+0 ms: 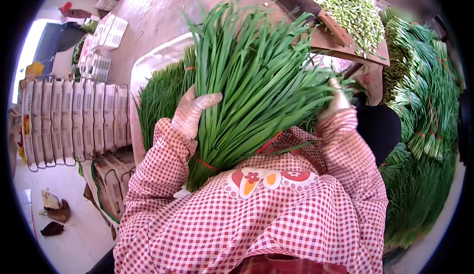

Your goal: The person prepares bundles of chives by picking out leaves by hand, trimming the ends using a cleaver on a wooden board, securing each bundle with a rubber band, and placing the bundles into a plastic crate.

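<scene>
A large bundle of long green leaves (247,81) lies fanned out across my lap, with a red band round its lower end. My left hand (191,110), in a pale glove, grips the bundle's left side, thumb over the leaves. At the bundle's right edge is my right hand (338,98), also gloved and blurred; its fingers are partly hidden by leaf tips, so its grip is unclear. Behind my left hand, a white crate (140,69) holds more green bundles (165,96).
A cleaver (311,12) rests on a board beside chopped pale stems (345,15). Banded green bundles (424,91) are piled at the right, near a blurred person (414,5). Stacked white crates (76,121) stand at the left.
</scene>
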Demonstrator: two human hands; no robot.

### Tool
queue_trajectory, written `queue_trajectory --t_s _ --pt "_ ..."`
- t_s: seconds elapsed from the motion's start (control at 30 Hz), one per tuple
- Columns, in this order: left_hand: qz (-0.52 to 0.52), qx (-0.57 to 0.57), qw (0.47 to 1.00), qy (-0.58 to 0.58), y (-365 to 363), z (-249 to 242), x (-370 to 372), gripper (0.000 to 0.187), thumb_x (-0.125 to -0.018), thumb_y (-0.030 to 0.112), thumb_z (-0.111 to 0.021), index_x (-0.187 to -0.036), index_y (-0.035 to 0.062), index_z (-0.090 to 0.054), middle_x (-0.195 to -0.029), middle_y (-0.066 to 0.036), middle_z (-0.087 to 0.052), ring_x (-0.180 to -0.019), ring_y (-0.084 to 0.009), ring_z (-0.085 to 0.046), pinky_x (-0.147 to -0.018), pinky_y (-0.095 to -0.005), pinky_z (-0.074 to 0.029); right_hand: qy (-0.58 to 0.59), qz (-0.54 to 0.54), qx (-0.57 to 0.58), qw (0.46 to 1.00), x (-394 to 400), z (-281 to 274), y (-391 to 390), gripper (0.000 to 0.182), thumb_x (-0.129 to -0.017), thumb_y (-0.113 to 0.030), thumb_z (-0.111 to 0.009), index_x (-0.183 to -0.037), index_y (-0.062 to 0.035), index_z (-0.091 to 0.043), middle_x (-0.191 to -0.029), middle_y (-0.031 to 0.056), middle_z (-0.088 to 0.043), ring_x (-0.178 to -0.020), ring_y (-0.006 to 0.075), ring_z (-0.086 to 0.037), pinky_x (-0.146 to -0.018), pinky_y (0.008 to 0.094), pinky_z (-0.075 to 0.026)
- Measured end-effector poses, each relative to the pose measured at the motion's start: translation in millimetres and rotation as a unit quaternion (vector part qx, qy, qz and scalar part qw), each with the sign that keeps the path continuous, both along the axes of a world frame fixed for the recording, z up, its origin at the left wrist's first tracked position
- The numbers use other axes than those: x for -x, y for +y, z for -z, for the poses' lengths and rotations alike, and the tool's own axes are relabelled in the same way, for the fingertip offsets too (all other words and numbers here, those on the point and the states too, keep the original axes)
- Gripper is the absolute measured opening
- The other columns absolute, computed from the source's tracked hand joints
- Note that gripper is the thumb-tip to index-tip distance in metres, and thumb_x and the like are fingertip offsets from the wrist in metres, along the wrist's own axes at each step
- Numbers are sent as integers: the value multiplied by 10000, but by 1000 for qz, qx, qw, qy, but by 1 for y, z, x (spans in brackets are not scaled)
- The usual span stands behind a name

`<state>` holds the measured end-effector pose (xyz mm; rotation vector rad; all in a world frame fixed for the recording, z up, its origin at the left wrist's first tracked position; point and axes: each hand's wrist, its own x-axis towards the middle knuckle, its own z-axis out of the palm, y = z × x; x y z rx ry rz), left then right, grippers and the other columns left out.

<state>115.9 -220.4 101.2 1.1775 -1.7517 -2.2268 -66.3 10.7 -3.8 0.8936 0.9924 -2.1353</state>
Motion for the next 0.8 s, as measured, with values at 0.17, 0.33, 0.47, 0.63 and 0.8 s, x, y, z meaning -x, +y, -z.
queue_trajectory --t_s 0.17,0.33,0.47,0.63,0.8 --pt "-10 -13 1000 4 3 -1 1 571 -739 132 -750 -1243 10 -510 -1084 -100 -633 -948 -211 -621 -861 -344 -521 323 133 -251 903 64 14 73 299 -890 -34 -547 -1184 -83 -533 -1052 55 -629 -926 141 -589 -774 277 -445" --pt "-17 1 1000 20 -3 -21 0 575 -747 155 -694 -1268 8 -500 -1113 -100 -619 -987 -209 -612 -893 -344 -504 508 -181 -83 838 26 -35 68 149 -878 -57 -600 -1027 -52 -607 -892 28 -624 -803 119 -554 -764 257 -451" --pt "-124 16 979 159 -34 -81 -3 475 -758 176 -677 -1194 20 -572 -1031 -117 -666 -870 -251 -656 -799 -374 -551 458 -368 89 804 16 -18 56 143 -909 -96 -616 -1044 -55 -598 -886 20 -629 -759 104 -579 -701 234 -461" --pt "-212 -64 926 304 -103 -114 -22 460 -811 270 -658 -1209 59 -566 -1107 -125 -648 -963 -272 -632 -860 -421 -527 459 -437 -39 773 29 0 29 370 -848 -66 -684 -1191 -67 -547 -952 16 -619 -868 115 -595 -793 262 -493" --pt "-330 -143 834 418 -37 -61 34 444 -928 390 -464 -1250 90 -520 -1190 -104 -579 -1124 -263 -534 -968 -474 -429 560 -394 -95 723 2 -7 -24 711 -788 -209 -749 -1386 -106 -378 -1067 80 -589 -944 197 -593 -887 345 -488"
